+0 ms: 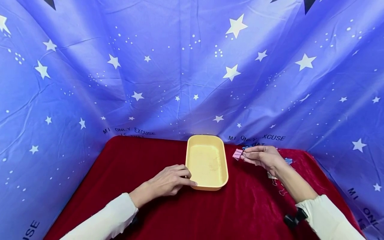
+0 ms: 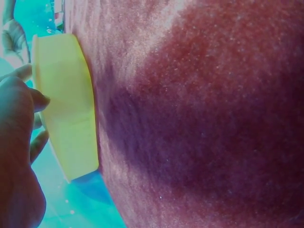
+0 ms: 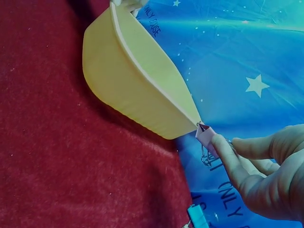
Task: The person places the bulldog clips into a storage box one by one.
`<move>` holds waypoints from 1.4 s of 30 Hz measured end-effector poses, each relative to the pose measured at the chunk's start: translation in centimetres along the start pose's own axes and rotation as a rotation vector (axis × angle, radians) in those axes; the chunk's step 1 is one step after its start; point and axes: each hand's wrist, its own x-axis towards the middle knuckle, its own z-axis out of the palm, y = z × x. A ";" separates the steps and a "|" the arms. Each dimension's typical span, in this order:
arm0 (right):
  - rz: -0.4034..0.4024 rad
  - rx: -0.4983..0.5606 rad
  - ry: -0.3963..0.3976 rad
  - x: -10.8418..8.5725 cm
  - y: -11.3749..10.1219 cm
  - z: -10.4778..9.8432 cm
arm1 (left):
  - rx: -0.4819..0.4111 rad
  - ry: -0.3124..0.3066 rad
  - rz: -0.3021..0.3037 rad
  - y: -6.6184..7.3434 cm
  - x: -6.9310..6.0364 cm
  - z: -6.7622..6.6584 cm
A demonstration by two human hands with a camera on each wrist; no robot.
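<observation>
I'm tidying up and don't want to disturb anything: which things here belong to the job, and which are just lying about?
Likely in the job:
pink clip, held in the right hand
yellow tray, gripped by the left hand
perhaps the other clips nearby

Just around it:
red cloth under the tray
starry curtain behind

In the head view, the left forearm [image 1: 103,215] slants in from 8 o'clock, and the left hand [image 1: 168,180], its back upward, sits near 7 o'clock, left fingers [image 1: 181,172] bent in a grip. The right forearm [image 1: 300,190] slants in from 4 o'clock; the right hand [image 1: 265,157] is well apart from the left, right fingers [image 3: 228,159] pinching, tips toward 9 o'clock.
</observation>
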 end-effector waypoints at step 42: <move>-0.058 -0.068 0.025 2.4 -2.2 5.2 | 0.001 -0.004 0.008 -0.1 0.2 -0.1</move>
